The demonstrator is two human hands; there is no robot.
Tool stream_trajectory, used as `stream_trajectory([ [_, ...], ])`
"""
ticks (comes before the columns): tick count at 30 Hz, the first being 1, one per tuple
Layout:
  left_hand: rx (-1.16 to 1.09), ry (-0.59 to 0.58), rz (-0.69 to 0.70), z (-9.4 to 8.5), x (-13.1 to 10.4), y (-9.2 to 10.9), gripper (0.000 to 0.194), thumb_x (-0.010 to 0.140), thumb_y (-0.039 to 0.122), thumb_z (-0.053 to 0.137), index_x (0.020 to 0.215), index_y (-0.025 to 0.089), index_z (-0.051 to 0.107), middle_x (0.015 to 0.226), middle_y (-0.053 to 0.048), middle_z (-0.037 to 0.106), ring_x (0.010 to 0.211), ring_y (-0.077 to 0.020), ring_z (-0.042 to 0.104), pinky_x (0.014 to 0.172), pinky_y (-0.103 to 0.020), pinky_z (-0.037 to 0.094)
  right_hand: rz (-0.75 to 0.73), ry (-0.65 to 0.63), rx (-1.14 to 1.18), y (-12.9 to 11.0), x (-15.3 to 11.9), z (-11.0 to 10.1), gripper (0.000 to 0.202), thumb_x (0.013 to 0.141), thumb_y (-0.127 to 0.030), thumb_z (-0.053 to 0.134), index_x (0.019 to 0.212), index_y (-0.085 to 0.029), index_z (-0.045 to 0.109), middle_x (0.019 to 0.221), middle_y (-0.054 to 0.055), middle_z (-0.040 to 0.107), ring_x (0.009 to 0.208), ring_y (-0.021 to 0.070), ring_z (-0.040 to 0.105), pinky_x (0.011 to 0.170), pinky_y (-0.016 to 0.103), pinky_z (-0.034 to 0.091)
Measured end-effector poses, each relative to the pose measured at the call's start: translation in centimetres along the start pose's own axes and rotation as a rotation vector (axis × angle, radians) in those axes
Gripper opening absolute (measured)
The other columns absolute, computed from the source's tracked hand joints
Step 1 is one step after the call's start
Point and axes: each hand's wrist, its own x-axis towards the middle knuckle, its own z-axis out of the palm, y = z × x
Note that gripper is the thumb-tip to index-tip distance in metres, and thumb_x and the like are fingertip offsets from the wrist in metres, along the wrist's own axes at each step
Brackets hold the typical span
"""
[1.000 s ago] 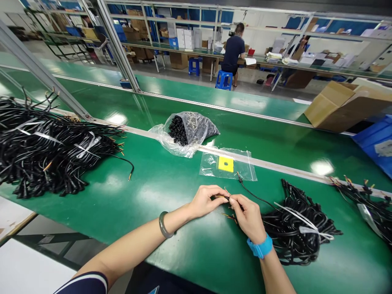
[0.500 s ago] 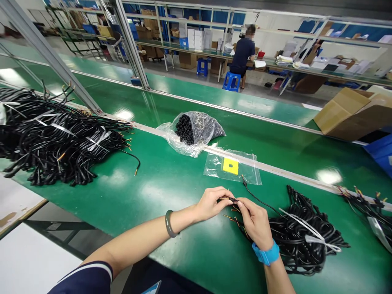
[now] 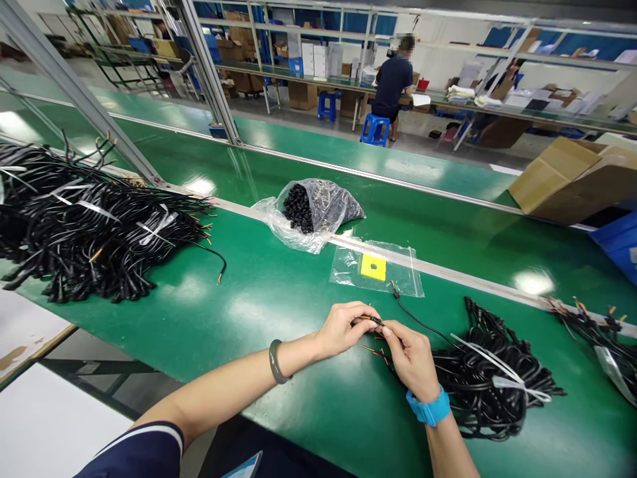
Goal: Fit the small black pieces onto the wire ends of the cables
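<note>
- Nearest me, the worktop's edge (image 3: 298,448) slants past my dark clothing; green surface stretches from it up to my forearms, room to slide either elbow.
- Here's my left hand (image 3: 343,328), thumb and forefinger closed in a pinch on the black cable end (image 3: 377,321), raised just over the worktop (image 3: 279,292).
- And my right hand (image 3: 412,355), fingers drawn together, pinching that same piece from the other side; the two sets of fingertips nearly meet, and they cover most of it.
- Just below the pinch, loose wire ends (image 3: 375,352) poke out beside my right hand, so room is tight there.
- Right of my wrist sits the tied cable bundle (image 3: 490,392), crowding that side; one stray cable (image 3: 423,320) curves out of it beyond my knuckles.
- Over to my left, a wide green stretch runs to the big cable pile (image 3: 99,232), which reaches the worktop's left edge, a single cable hooking out my way.
- Beyond my fingers, the zip bag (image 3: 403,273) with its yellow square (image 3: 373,267) overlaps the pale strip (image 3: 458,277).
- Further on, the bag of black parts (image 3: 336,202) straddles that strip.
- Far right, a cardboard box (image 3: 562,179) stands behind a blue bin (image 3: 617,245).
</note>
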Motion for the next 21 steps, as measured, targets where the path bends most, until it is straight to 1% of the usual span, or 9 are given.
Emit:
stream_trajectory([
  [6, 0.097, -0.007, 0.040, -0.1, 0.0, 0.1, 0.020, 0.086, 0.027, 0.055, 0.092, 0.014, 0.069, 0.088, -0.009, 0.069, 0.073, -0.0147, 0.064, 0.067, -0.022, 0.052, -0.010, -0.003, -0.055, 0.2, -0.1, 0.2, 0.028, 0.093, -0.030, 0.041, 0.091, -0.021, 0.067, 0.073, 0.002, 0.065, 0.066, 0.0157, 0.061, 0.062, 0.024, 0.045],
  [9, 0.136, -0.019, 0.045, -0.1, 0.0, 0.2, 0.020, 0.086, 0.027, 0.054, 0.092, 0.015, 0.069, 0.089, -0.009, 0.069, 0.074, -0.0149, 0.063, 0.066, -0.022, 0.051, -0.019, -0.018, -0.092, 0.3, -0.1, 0.3, 0.029, 0.093, -0.030, 0.040, 0.087, -0.020, 0.066, 0.070, 0.001, 0.063, 0.064, 0.0151, 0.059, 0.060, 0.023, 0.043],
  [12, 0.111, -0.027, 0.033, 0.0, 0.1, 0.4, 0.018, 0.086, 0.027, 0.055, 0.091, 0.015, 0.068, 0.090, -0.009, 0.068, 0.078, -0.0159, 0.064, 0.068, -0.023, 0.052, -0.015, -0.020, -0.111, 0.2, -0.1, 0.2, 0.030, 0.094, -0.031, 0.039, 0.084, -0.020, 0.065, 0.067, 0.001, 0.061, 0.062, 0.0142, 0.057, 0.058, 0.023, 0.041],
  [14, 0.025, -0.015, 0.003, 0.0, 0.3, 0.4, 0.018, 0.084, 0.027, 0.058, 0.094, 0.014, 0.066, 0.091, -0.008, 0.067, 0.081, -0.0162, 0.064, 0.073, -0.024, 0.053, -0.006, 0.001, -0.109, 0.1, 0.1, 0.1, 0.029, 0.095, -0.031, 0.038, 0.088, -0.020, 0.064, 0.070, 0.001, 0.062, 0.063, 0.0140, 0.058, 0.059, 0.023, 0.041],
  [15, -0.043, -0.005, -0.017, 0.0, 0.4, 0.3, 0.021, 0.083, 0.026, 0.060, 0.100, 0.015, 0.063, 0.091, -0.008, 0.066, 0.082, -0.0159, 0.064, 0.074, -0.025, 0.053, -0.004, 0.018, -0.102, 0.0, 0.1, 0.1, 0.028, 0.095, -0.031, 0.039, 0.091, -0.020, 0.064, 0.073, 0.002, 0.063, 0.065, 0.0140, 0.058, 0.059, 0.023, 0.042],
  [18, -0.251, 0.026, -0.078, 0.1, 0.7, -0.2, 0.047, 0.076, 0.022, 0.069, 0.118, 0.017, 0.049, 0.093, -0.006, 0.064, 0.080, -0.0134, 0.063, 0.076, -0.026, 0.053, -0.022, 0.085, -0.076, -0.3, 0.4, 0.1, 0.024, 0.094, -0.030, 0.041, 0.095, -0.019, 0.063, 0.082, 0.003, 0.065, 0.069, 0.0141, 0.059, 0.063, 0.023, 0.044],
  [19, -0.291, 0.039, -0.095, 0.0, 0.8, -0.3, 0.053, 0.074, 0.020, 0.071, 0.121, 0.018, 0.046, 0.094, -0.005, 0.063, 0.079, -0.0126, 0.062, 0.075, -0.026, 0.053, -0.034, 0.103, -0.073, -0.3, 0.4, 0.1, 0.023, 0.094, -0.030, 0.042, 0.094, -0.019, 0.063, 0.082, 0.003, 0.064, 0.069, 0.0140, 0.058, 0.063, 0.024, 0.044],
  [21, -0.323, 0.067, -0.128, -0.1, 0.9, -0.6, 0.055, 0.071, 0.019, 0.073, 0.119, 0.019, 0.046, 0.095, -0.005, 0.062, 0.077, -0.0113, 0.061, 0.071, -0.023, 0.051, -0.053, 0.126, -0.079, -0.3, 0.5, 0.1, 0.020, 0.093, -0.028, 0.044, 0.093, -0.018, 0.062, 0.079, 0.003, 0.062, 0.067, 0.0134, 0.056, 0.060, 0.024, 0.044],
])
